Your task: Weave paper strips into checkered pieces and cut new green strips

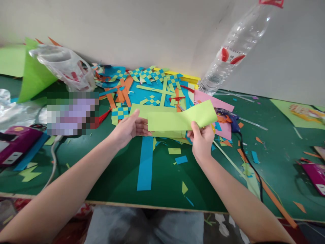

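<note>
While the right hand [203,139] pinches the lower edge of a rectangular light-green paper strip [165,121] near its right end, the left hand [129,129], loosely spread, stands at its left end, contact unclear; below, one long blue paper strip [145,166], on green tabletop [114,184].

a plain, pale grey wall [127,30] fills the background, lighter on the left and duller towards the right. against it stands a long worktable with a dark green top [167,169] that runs out of view on both sides, its front edge [114,204] thin and tan. below, a dim, dark floor [210,234] shows partly. the light is soft and even.
</note>
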Available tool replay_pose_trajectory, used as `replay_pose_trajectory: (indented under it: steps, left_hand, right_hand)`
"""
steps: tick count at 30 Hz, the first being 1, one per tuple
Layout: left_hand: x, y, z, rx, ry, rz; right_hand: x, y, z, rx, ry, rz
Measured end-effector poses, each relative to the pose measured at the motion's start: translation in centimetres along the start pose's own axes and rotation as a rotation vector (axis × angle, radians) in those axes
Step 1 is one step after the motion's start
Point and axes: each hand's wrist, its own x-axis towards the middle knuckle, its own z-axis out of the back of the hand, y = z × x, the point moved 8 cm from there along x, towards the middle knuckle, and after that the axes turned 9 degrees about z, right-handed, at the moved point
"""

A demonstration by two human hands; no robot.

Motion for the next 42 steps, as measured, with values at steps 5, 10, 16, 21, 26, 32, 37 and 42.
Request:
replay_pose_trajectory:
  steps: [5,10,16,21,26,32,37,42]
  left_hand:
    - [-0.5,0.2,-0.9,0.139,0.084,0.008]
    - [-0.3,0.2,-0.8,0.317,0.091,-0.037]
    - [-0.5,-0.4,-0.8,0.358,0.087,-0.103]
    - [-0.9,-0.3,-1.8,0.332,0.164,-0.095]
    - [-0.7,0.5,-2.4,0.433,0.217,-0.039]
    - [-0.6,0.5,-2.2,0.466,0.197,-0.041]
    - [-0.7,0.4,-2.1,0.458,0.177,-0.050]
    - [-0.9,0.0,-2.1,0.462,0.137,-0.059]
  right_hand:
    - [-0.5,0.4,-0.5,-0.054,0.050,0.014]
    - [-0.9,0.4,-0.9,0.000,0.104,0.045]
    - [-1.3,-1.1,-1.4,-0.066,0.185,-0.086]
    - [-2.0,-1.3,-1.9,-0.154,0.275,-0.210]
    - [-1.8,-0.4,-2.0,-0.192,0.300,-0.129]
    - [-1.8,-0.3,-2.2,-0.236,0.341,-0.090]
    - [-1.9,-0.4,-2.3,-0.211,0.352,-0.109]
    - [-2.0,-0.9,-2.2,-0.188,0.356,-0.140]
